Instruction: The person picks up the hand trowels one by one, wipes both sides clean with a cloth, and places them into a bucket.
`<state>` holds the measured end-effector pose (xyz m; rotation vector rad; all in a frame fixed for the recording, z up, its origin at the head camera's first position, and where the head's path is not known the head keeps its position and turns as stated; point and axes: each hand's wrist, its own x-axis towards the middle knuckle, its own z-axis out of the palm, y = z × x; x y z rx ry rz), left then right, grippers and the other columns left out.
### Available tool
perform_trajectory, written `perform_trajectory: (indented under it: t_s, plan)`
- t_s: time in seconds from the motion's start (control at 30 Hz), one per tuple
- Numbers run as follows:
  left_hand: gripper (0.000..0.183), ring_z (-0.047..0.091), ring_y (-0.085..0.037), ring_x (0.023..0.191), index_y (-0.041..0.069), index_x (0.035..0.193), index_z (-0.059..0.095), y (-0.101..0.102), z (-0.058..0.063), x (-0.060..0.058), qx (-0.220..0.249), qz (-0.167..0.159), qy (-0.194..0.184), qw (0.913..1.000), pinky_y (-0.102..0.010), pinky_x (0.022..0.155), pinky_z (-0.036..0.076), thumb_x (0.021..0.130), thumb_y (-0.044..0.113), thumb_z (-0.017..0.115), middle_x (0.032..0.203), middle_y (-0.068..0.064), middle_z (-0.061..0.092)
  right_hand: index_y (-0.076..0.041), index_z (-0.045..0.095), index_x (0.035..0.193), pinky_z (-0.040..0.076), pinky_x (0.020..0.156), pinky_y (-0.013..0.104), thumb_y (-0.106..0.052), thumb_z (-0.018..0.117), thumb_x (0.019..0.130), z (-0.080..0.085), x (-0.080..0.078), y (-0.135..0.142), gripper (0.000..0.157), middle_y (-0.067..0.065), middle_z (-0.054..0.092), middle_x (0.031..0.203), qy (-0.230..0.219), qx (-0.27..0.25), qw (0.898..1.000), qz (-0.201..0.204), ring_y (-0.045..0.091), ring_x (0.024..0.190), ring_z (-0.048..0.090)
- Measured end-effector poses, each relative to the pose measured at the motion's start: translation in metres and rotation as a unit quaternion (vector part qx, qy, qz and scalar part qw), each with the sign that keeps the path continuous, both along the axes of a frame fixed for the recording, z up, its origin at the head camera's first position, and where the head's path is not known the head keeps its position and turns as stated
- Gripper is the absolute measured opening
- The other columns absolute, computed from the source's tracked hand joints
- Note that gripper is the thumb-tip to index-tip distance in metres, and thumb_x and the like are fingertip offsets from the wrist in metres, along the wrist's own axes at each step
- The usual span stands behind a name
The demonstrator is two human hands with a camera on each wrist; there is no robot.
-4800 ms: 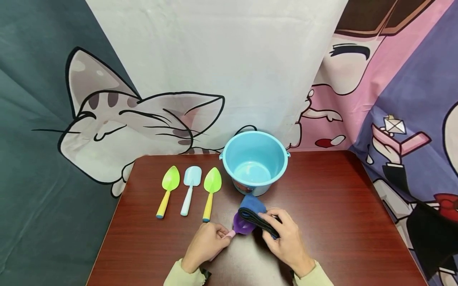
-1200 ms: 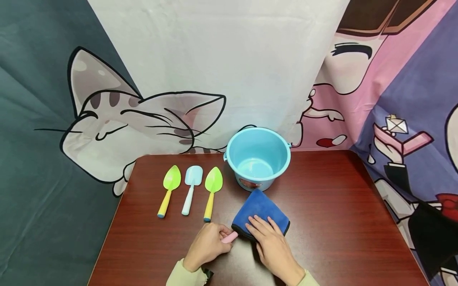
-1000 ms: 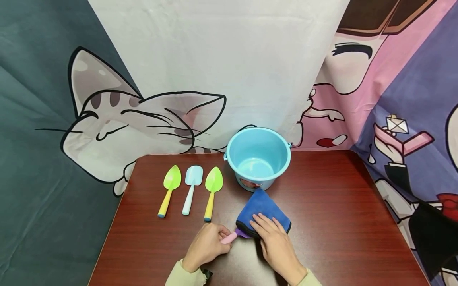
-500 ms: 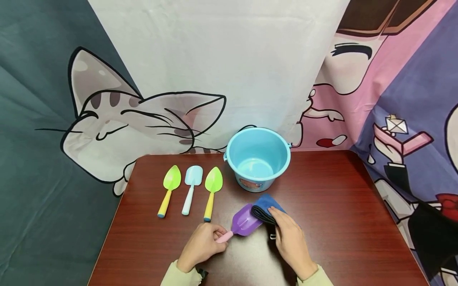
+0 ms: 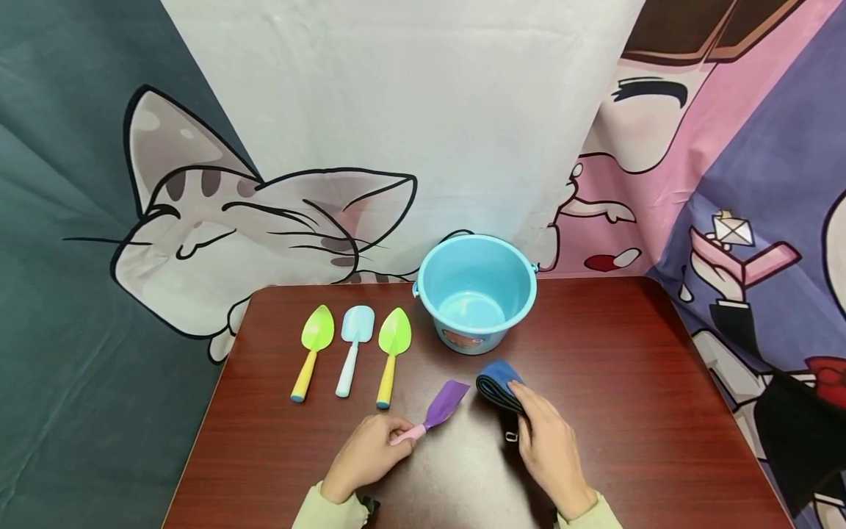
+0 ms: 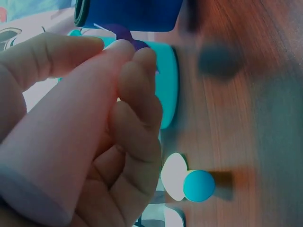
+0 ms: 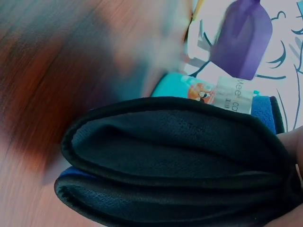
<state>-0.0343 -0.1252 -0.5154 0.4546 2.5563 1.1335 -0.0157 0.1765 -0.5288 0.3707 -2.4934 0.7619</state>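
The purple shovel (image 5: 447, 403) is pointing between 1 and 2 o'clock from my left hand (image 5: 371, 450), which is clamping thumb and fingers on its pink handle. With my right hand (image 5: 551, 448) I am pinching the folded blue cloth (image 5: 500, 373) toward 2 o'clock of the blade, and a narrow gap is separating the two. I am judging the wiping to be partway along; how much of the blade is done, I am not managing to tell over the camera feed. Left over, I am guessing, are finishing this blade and laying the shovel down. Toward 10 o'clock, two green shovels (image 5: 394, 334) and a pale blue shovel (image 5: 358, 325) are lying in a row, perhaps finished already. At 12 o'clock the bucket (image 5: 476, 268) is standing upright, showing no tool inside.
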Motion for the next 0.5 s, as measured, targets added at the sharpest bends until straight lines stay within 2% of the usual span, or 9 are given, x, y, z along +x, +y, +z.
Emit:
perform_trajectory:
  t_s: [0.1,0.23,0.37,0.5]
  plan:
    - [0.012,0.031,0.001,0.05,0.013,0.089,0.075,0.0019,-0.0012,0.0012,0.0,-0.011,-0.004,0.9999,-0.02,0.049,0.028,0.093,0.02,0.066,0.056,0.016,0.035,-0.004,0.066,0.13,0.052,0.084,0.046,0.011,0.064,0.074,0.0002,0.0009,0.0,0.058,0.012,0.068,0.126,0.002,-0.001,1.0,-0.003,0.033,0.109,0.065]
    - [0.018,0.028,0.001,0.047,0.017,0.082,0.072,0.0051,-0.003,0.0022,0.013,-0.008,-0.027,0.9995,-0.02,0.047,0.026,0.096,0.025,0.065,0.053,0.016,0.032,-0.004,0.066,0.13,0.05,0.086,0.045,0.011,0.065,0.075,0.0006,0.0023,-0.0005,0.058,0.012,0.067,0.126,0.005,-0.005,1.0,-0.004,0.033,0.11,0.065]
    - [0.015,0.039,0.001,0.051,0.013,0.091,0.076,0.0065,-0.0033,0.0016,0.036,0.005,-0.05,0.9981,-0.02,0.048,0.034,0.086,0.028,0.076,0.059,0.015,0.048,-0.004,0.065,0.131,0.049,0.087,0.043,0.012,0.065,0.075,0.0022,0.0037,-0.0019,0.059,0.011,0.067,0.127,0.003,-0.01,1.0,-0.002,0.031,0.111,0.065]
    - [0.034,0.053,-0.001,0.061,0.008,0.105,0.076,0.0063,-0.0041,0.0003,0.049,0.017,-0.051,0.9974,-0.022,0.056,0.044,0.077,0.026,0.083,0.075,0.012,0.063,-0.006,0.065,0.133,0.047,0.09,0.042,0.011,0.064,0.075,0.0045,0.0048,-0.0032,0.06,0.011,0.066,0.129,-0.004,-0.014,1.0,0.002,0.03,0.112,0.064]
